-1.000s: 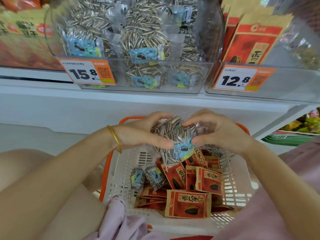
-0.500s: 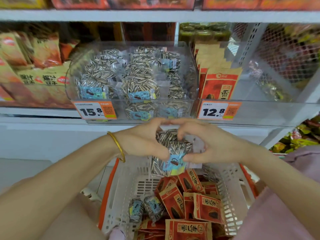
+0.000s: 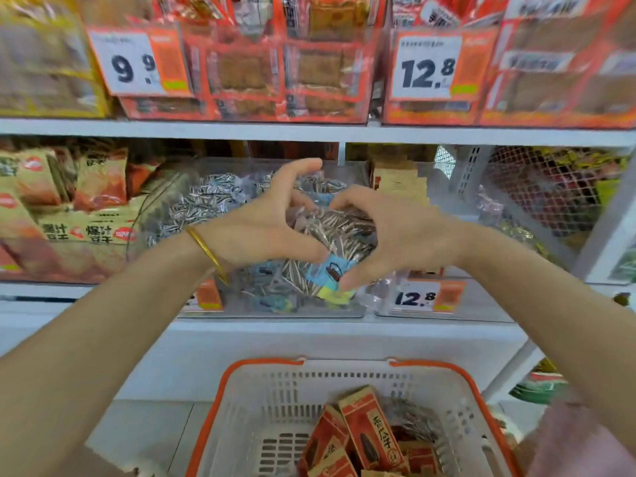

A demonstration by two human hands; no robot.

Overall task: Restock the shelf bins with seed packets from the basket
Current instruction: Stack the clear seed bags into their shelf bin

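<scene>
As it is held up before the clear bin (image 3: 261, 309), a bundle of clear seed packets (image 3: 339, 241) is gripped from both sides.
The left hand (image 3: 261, 228) and right hand (image 3: 407, 235) are curled round it, fingers pinching; red packets (image 3: 370, 432) are seen in the basket (image 3: 309, 390) below.

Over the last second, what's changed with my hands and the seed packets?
The left hand and the right hand lifted the bunch of clear seed packets from just above the basket up to the front of the clear shelf bin. Both hands still grip the bunch, and the red packets stay in the basket.
</scene>
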